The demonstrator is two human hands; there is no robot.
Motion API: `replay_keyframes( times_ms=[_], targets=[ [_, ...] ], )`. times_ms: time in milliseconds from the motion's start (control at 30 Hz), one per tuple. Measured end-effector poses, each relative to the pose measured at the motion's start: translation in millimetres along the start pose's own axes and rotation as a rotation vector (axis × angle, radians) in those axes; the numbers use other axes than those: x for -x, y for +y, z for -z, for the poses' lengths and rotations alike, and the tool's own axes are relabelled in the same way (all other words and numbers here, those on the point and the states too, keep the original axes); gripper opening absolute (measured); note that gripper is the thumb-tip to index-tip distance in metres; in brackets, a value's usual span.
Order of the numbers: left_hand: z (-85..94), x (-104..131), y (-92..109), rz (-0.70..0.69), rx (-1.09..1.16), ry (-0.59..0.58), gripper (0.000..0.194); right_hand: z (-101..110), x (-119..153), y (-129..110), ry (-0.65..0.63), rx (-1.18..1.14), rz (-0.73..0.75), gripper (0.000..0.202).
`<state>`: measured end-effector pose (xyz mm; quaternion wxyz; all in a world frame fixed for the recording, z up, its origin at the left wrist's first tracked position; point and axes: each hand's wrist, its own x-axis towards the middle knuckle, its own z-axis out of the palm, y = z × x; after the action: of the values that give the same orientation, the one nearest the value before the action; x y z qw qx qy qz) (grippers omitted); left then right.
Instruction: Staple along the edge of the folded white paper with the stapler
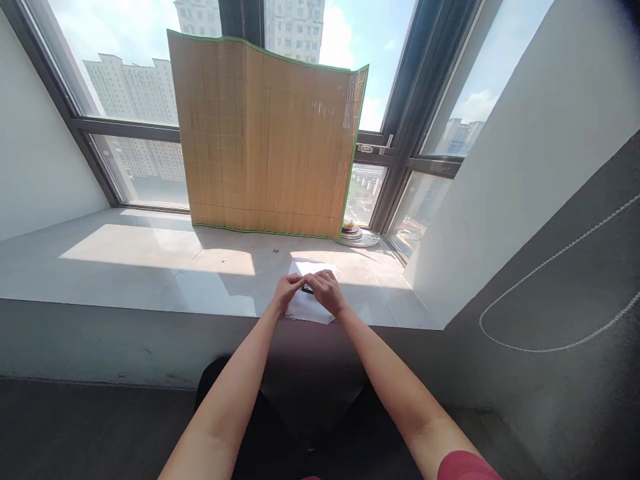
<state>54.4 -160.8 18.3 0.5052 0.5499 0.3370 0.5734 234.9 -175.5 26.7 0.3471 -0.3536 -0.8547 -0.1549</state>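
Observation:
On the window sill [220,292] lies a white sheet of paper [309,311], partly in sunlight. Over it, my left hand [288,289] and my right hand [324,288] meet with fingertips close together. A small dark object [307,289] shows between and just under the fingers; its shape is mostly hidden. Both hands have their fingers pressed together around this spot. Whether each one grips the dark object or something smaller is too small to tell.
A bamboo mat [270,140] with green edging stands against the window behind the paper. Stacked round items [357,235] sit at its right foot. A white cord [540,350] hangs in a loop at the right. The sill's front edge runs below my hands.

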Motion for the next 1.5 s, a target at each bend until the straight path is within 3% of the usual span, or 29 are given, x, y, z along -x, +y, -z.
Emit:
replay_keyframes(
  times_ms=[67,100,233,333,433,600,833,967,1133,1333,1500],
  targets=[
    [1.2,-2,-2,0.011,0.001,0.036,0.034,8,2,16,0.003,0.011,-0.052,0.032],
    [2.0,-3,-4,0.023,0.005,0.078,0.039,12,4,28,0.012,0.019,-0.147,0.030],
    [4.3,-9,-10,0.054,-0.010,0.217,0.059,30,12,93,-0.006,0.097,-0.709,0.030],
    [2.7,-11,-12,0.056,-0.076,0.194,0.061,30,13,134,-0.059,0.124,-0.879,0.034],
    [-0.5,-8,-11,0.055,-0.152,0.164,0.064,18,11,151,-0.155,0.104,-0.954,0.031],
    [-2.9,-3,-5,0.056,-0.243,0.104,0.068,-1,10,147,-0.286,0.070,-0.977,0.036],
    [-5.3,-3,-2,0.059,-0.239,0.064,0.071,18,28,147,-0.396,0.106,-0.929,0.052],
    [-5.5,-3,-3,0.069,-0.221,0.089,0.067,19,50,123,-0.505,0.133,-0.931,0.049],
    [-0.7,-7,-8,0.080,-0.195,0.198,0.058,14,69,93,-0.541,0.173,-0.900,0.059],
    [32.0,-46,-8,0.106,-0.315,0.367,0.045,14,69,90,-0.550,0.195,-0.898,0.061],
    [68.0,-94,-2,0.092,-0.667,0.322,0.016,10,72,90,-0.544,0.245,-0.885,0.062]
  ],
)
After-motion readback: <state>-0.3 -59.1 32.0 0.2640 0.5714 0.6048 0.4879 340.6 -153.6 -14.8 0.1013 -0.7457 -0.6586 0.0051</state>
